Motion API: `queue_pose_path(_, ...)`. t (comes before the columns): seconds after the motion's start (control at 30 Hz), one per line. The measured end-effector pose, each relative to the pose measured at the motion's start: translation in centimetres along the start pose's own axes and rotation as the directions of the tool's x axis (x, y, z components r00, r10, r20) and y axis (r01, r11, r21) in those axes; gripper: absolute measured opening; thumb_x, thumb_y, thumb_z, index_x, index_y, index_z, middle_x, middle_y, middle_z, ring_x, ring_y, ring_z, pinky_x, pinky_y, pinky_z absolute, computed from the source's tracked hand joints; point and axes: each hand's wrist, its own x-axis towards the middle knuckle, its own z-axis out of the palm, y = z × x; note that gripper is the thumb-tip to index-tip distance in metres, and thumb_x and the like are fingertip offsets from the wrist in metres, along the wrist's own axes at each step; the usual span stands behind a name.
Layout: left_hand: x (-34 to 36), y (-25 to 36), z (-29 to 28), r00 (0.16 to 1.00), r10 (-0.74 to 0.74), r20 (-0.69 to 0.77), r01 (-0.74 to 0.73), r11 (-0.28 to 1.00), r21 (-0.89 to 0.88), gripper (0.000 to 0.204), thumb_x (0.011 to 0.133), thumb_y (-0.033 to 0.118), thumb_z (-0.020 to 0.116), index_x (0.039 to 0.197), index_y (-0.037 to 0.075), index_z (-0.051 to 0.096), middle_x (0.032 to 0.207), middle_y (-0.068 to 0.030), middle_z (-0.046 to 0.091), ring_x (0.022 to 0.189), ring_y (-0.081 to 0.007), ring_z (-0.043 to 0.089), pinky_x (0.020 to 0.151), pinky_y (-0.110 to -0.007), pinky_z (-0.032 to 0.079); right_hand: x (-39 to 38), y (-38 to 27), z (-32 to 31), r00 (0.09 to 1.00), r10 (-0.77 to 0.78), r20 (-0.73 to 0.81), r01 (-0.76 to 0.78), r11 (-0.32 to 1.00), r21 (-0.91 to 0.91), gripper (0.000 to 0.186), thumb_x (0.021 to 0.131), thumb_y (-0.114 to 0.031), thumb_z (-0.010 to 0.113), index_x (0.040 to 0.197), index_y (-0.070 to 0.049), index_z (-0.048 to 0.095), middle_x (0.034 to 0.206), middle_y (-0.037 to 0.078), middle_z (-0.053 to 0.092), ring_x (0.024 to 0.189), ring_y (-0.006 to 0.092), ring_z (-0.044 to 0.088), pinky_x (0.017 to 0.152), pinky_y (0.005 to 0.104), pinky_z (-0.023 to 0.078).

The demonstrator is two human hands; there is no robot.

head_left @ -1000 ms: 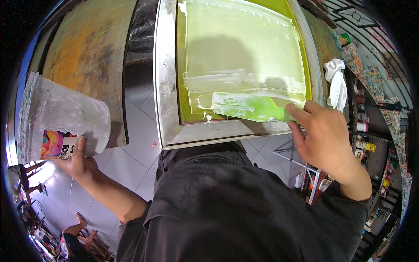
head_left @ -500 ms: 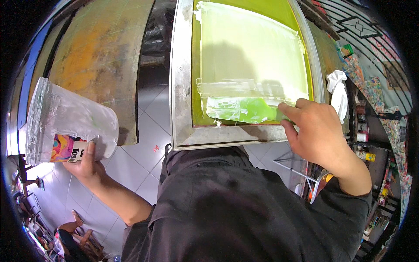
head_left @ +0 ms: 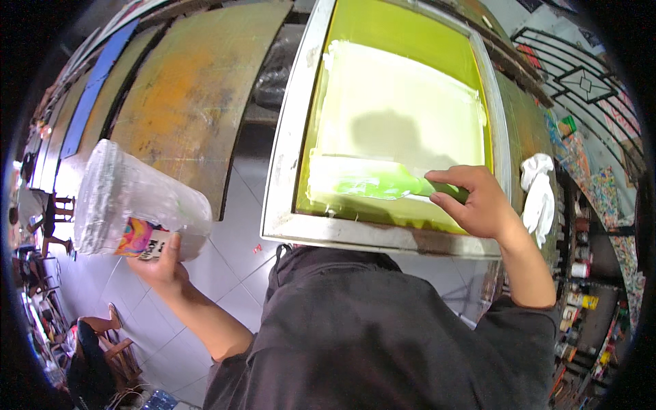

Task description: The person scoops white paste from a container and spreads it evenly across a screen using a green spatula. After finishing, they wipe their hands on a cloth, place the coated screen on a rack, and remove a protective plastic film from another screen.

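The dark shirt [head_left: 383, 335] comes nearest, its front close to the near edge of a metal frame [head_left: 389, 238]. Low on the left, the left hand [head_left: 162, 268] holds a white-smeared tub [head_left: 154, 195], thumb on its side; the wide rim faces left, and I cannot tell whether it is level. Between this hand and the frame's near left corner, tiled floor [head_left: 224, 254] shows, giving room sideways. The right hand [head_left: 478, 199] is above the frame's near right part, fingers closed on the handle of a green spatula [head_left: 374, 180]. The blade points left over the near part of the yellow-green screen [head_left: 403, 26], its tip near the left inner edge; white paste [head_left: 437, 85] coats the blade and the screen's middle, and a yellow-green band runs beyond it to the far side. Left of the frame, a gap separates it from a stained board [head_left: 195, 82], whose near edge is partly behind the tub. A white cloth [head_left: 540, 201] lies just beside the frame's right side. Farther right are loaded shelves [head_left: 579, 270] and a black metal grille [head_left: 584, 83]
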Motion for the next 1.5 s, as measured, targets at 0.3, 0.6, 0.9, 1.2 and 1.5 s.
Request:
queue_pose_path(0.3,-3.6,5.2,10.2,0.948,0.188,0.257,-0.261,0.921,0.288,0.075,0.046,0.015,0.077,0.112,-0.001,0.044,0.098,-0.0095,0.055,0.089,-0.0171,0.055,0.079,-0.029,0.044,-0.2,1.8,-6.2,0.908,-0.277,-0.313,0.351,0.913,0.210,0.025,0.070,-0.004,0.065,0.095,0.000,0.062,0.083,0.013,0.062,0.077,0.0232,0.059,0.072,0.0295,0.045)
queue_pose_path(0.6,-5.1,8.2,13.5,0.935,0.202,0.290,-0.273,0.934,0.229,0.083,0.045,0.015,0.077,0.117,-0.001,0.041,0.100,-0.0091,0.056,0.090,-0.0160,0.055,0.079,-0.028,0.044,0.4,1.0,-8.3,0.512,-0.581,-0.633,0.610,0.765,-0.208,0.025,0.067,0.009,0.061,0.087,-0.005,0.066,0.087,0.011,0.057,0.076,0.0214,0.055,0.069,0.0284,0.041)
queue_pose_path(0.9,-5.1,8.4,14.0,0.899,0.284,0.335,-0.369,0.902,0.226,0.084,0.044,0.017,0.079,0.117,0.000,0.042,0.100,-0.0101,0.057,0.090,-0.0174,0.057,0.081,-0.029,0.045,0.4,0.7,-9.9,0.413,-0.750,-0.516,0.527,0.659,-0.537,0.027,0.060,0.003,0.060,0.082,-0.011,0.067,0.085,0.006,0.059,0.075,0.0199,0.054,0.067,0.0322,0.029)
queue_pose_path(1.2,-4.7,8.5,14.3,0.875,0.294,0.384,-0.395,0.893,0.217,0.083,0.045,0.016,0.079,0.117,0.000,0.041,0.099,-0.0110,0.058,0.089,-0.0180,0.057,0.081,-0.029,0.044,0.0,0.9,-10.8,0.438,-0.778,-0.450,0.531,0.628,-0.569,0.027,0.056,0.000,0.059,0.079,-0.012,0.066,0.083,0.004,0.059,0.075,0.0206,0.055,0.068,0.0345,0.027)
queue_pose_path(1.5,-4.2,8.5,13.9,0.875,0.263,0.406,-0.373,0.901,0.223,0.081,0.046,0.016,0.080,0.116,0.000,0.042,0.098,-0.0106,0.058,0.088,-0.0164,0.056,0.079,-0.028,0.045,-0.8,0.0,-11.6,0.499,-0.811,-0.304,0.575,0.573,-0.584,0.023,0.058,-0.004,0.061,0.079,-0.012,0.066,0.084,0.004,0.059,0.077,0.0215,0.055,0.069,0.0355,0.026)
